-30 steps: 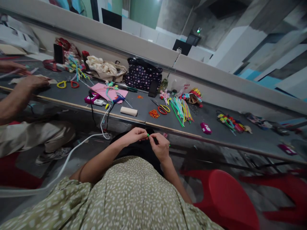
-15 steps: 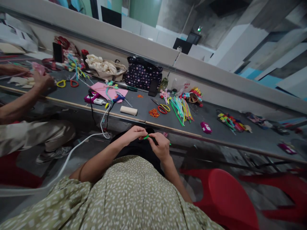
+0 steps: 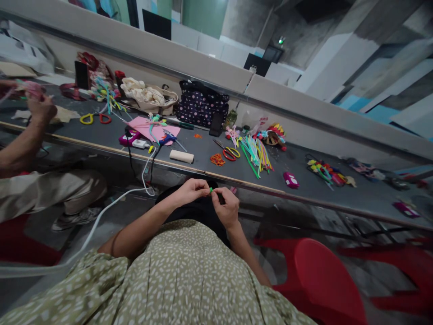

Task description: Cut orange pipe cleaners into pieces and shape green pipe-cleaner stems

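Observation:
A small piece of green pipe cleaner [image 3: 211, 190] shows between my fingertips, above my lap and just short of the table edge. My left hand [image 3: 193, 189] pinches it from one side, thumb against forefinger. From the other side my right hand [image 3: 226, 205] closes thumb and fingers on it. Most of the piece is hidden by the fingers. Beyond my hands on the table lie an orange woven piece [image 3: 217, 159], red-and-yellow-handled scissors [image 3: 230, 153], a bundle of coloured pipe cleaners [image 3: 255, 153] and a pale roll [image 3: 181, 156].
Blue-handled pliers [image 3: 166, 138] rest by pink paper [image 3: 140, 126]. A dotted bag [image 3: 203, 104] stands against the partition. A white cable [image 3: 111, 203] hangs off the table edge at my left. A co-worker's hand [image 3: 42, 106] works at far left. A red stool [image 3: 324, 280] is at my right.
My fingers have shifted on the green pipe cleaner, and less of it shows now. The co-worker's hand has moved left and a little up with the pink piece.

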The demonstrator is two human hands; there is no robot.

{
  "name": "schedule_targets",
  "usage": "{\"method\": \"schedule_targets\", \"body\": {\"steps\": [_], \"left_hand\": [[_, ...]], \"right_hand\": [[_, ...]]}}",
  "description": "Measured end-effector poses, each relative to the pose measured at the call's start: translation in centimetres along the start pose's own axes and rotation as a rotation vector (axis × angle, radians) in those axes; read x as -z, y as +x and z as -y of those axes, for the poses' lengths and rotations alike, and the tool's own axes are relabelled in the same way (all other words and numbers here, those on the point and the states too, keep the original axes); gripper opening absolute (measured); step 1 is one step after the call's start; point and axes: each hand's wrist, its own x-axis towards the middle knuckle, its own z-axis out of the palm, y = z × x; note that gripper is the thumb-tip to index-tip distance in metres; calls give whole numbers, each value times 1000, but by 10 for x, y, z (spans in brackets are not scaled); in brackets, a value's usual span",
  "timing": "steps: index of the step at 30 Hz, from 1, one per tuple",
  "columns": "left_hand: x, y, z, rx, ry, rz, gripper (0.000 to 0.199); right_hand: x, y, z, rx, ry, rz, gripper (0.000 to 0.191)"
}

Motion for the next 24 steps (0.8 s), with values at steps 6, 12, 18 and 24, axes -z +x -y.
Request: {"method": "schedule_targets", "body": {"steps": [6,12,18,24], "left_hand": [[0,-3,-3,-385,593,-67,23],[-4,-4,0,-462,770,-132,28],[-6,-2,8,1,134,-88,47],[-4,0,7,227,-190,-11,46]], "right_hand": [[-1,1,-5,-261,197,52,17],[0,2,-8,-321,305,57,20],[5,1,-2,-15,73,-2,12],[3,-1,-4,165,-40,21,12]]}}
